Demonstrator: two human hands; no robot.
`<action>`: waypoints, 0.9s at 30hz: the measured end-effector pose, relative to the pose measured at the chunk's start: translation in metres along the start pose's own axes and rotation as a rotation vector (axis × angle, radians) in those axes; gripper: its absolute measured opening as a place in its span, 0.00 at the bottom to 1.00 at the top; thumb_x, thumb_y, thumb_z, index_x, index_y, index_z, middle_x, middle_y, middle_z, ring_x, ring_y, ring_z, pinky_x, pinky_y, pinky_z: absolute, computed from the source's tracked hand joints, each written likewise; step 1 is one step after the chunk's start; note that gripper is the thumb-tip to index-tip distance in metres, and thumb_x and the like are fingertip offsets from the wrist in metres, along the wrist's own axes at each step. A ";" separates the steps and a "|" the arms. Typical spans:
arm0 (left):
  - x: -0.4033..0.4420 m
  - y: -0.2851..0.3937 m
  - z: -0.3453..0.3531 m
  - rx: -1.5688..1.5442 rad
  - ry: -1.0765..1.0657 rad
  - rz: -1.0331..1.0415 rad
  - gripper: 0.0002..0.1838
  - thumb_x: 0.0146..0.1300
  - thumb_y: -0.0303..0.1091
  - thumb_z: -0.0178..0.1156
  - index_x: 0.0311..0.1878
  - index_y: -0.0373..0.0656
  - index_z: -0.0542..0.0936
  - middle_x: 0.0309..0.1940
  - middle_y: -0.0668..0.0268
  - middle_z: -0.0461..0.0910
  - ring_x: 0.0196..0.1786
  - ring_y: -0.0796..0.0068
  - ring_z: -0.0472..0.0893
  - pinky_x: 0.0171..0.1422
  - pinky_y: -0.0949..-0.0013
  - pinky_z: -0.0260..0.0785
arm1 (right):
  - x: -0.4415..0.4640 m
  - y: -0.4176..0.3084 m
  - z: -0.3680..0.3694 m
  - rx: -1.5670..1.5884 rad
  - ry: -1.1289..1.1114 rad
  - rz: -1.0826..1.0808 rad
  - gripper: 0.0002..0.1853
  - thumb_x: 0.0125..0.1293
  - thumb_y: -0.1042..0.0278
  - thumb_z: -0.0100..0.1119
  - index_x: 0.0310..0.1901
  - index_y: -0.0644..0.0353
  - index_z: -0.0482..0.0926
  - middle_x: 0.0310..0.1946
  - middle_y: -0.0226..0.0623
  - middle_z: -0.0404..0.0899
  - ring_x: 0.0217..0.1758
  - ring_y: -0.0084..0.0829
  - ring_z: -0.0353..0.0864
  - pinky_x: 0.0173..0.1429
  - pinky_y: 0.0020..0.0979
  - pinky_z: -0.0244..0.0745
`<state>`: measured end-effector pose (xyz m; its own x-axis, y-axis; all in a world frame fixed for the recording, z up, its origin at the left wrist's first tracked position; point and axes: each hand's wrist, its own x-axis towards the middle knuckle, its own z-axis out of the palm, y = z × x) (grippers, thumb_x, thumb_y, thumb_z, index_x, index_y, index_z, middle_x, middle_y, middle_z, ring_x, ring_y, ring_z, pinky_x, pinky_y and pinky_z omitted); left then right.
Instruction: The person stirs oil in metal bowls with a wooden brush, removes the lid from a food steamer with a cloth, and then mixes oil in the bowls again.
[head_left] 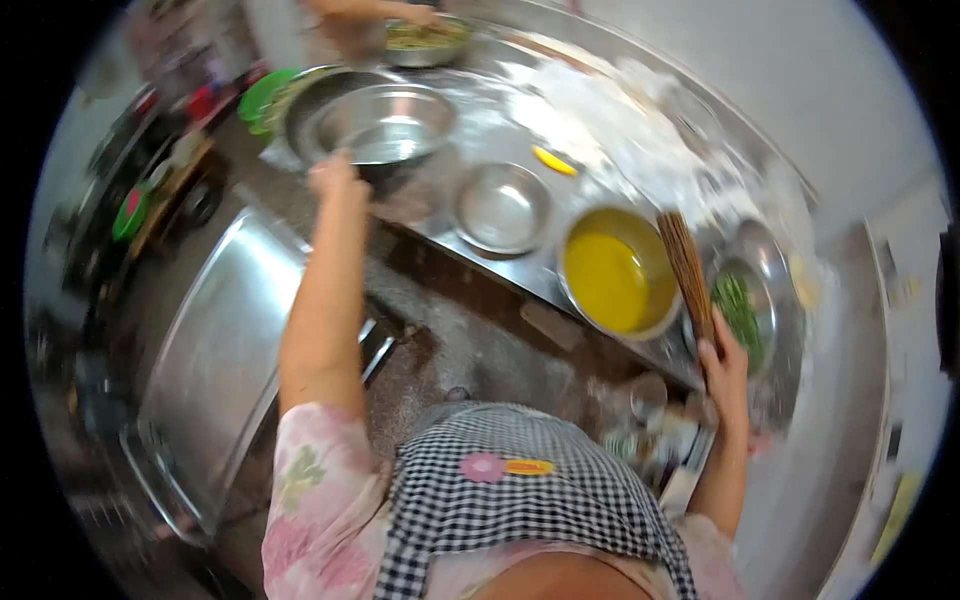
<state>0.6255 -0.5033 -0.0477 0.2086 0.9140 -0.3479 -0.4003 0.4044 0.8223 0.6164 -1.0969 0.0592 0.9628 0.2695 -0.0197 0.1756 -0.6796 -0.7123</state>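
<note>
My left hand reaches forward and is closed on the near rim of a wide steel bowl; motion blurs the fingers. This bowl overlaps a larger basin behind it. In my right hand is a bundle of thin brown sticks, a bamboo brush, gripped at its lower end with the bristles pointing up and away. Just left of the brush stands a deep steel pot of yellow liquid. A smaller steel bowl sits between the two hands.
The steel counter carries a white, floury patch and a yellow scraper-like piece. Chopped greens lie in a bowl at right. Another person's hand is over a far bowl. A metal-topped unit stands left.
</note>
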 end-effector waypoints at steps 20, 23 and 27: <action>0.042 -0.019 -0.062 0.495 -0.199 0.296 0.20 0.59 0.43 0.69 0.34 0.38 0.71 0.25 0.64 0.76 0.25 0.76 0.76 0.28 0.73 0.75 | -0.034 0.085 0.016 0.161 0.213 0.155 0.31 0.64 0.64 0.59 0.68 0.61 0.64 0.57 0.48 0.75 0.57 0.36 0.75 0.61 0.32 0.67; 0.036 -0.013 -0.064 0.750 -0.223 0.388 0.21 0.60 0.50 0.66 0.28 0.40 0.76 0.21 0.67 0.76 0.22 0.78 0.73 0.26 0.75 0.67 | -0.025 0.117 -0.015 -0.119 0.389 0.136 0.33 0.63 0.61 0.59 0.68 0.61 0.63 0.55 0.51 0.76 0.58 0.43 0.77 0.60 0.38 0.69; 0.028 -0.015 -0.077 0.659 -0.292 0.357 0.23 0.59 0.56 0.64 0.28 0.44 0.74 0.19 0.70 0.70 0.18 0.80 0.65 0.22 0.74 0.60 | -0.023 0.150 -0.062 -0.491 0.407 0.356 0.30 0.62 0.57 0.60 0.65 0.56 0.68 0.51 0.51 0.78 0.54 0.50 0.77 0.57 0.44 0.71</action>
<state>0.5685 -0.4815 -0.1047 0.4286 0.9025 0.0432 0.1031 -0.0964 0.9900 0.6337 -1.2471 -0.0035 0.9620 -0.2347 0.1393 -0.1821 -0.9321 -0.3129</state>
